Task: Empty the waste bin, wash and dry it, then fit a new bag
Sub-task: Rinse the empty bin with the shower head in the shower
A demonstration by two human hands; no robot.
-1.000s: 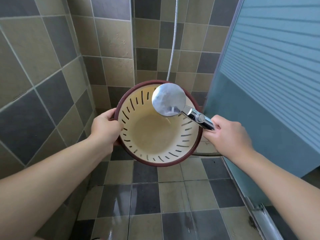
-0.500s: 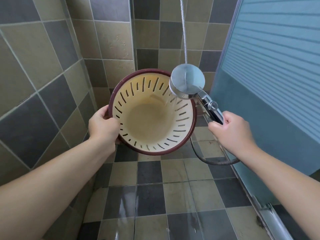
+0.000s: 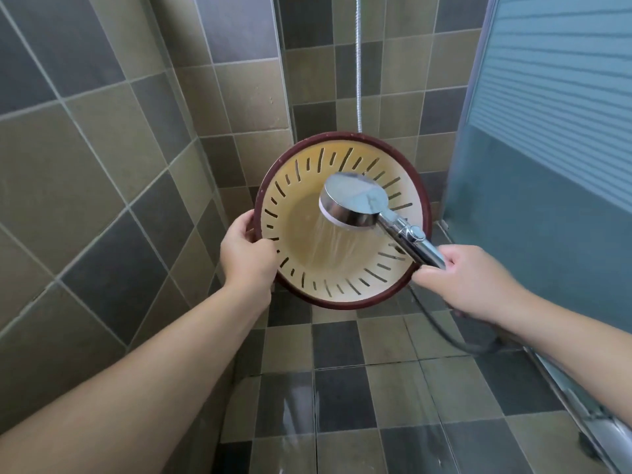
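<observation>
Nearest, wet floor tiles (image 3: 345, 398) underfoot. Above them, two grips at about the same reach. Left hand (image 3: 247, 257) curled over the near-left rim of the waste bin (image 3: 304, 234), fingers hidden behind the wall. Right hand (image 3: 473, 280) wrapped round the handle of the shower head (image 3: 354, 200), hose (image 3: 441, 323) looping down behind the wrist. Bin held off the floor, tipped on its side, mouth toward the camera, long axis running away toward the tiled corner (image 3: 284, 97). Shower head just inside the mouth, up and right of centre, spraying down-left onto the bin's base. Likely mid-wash; rinsing the slotted walls probably calls for sweeping the spray round or turning the bin from the left grip. Farther right, the frosted shower door (image 3: 547, 131).
</observation>
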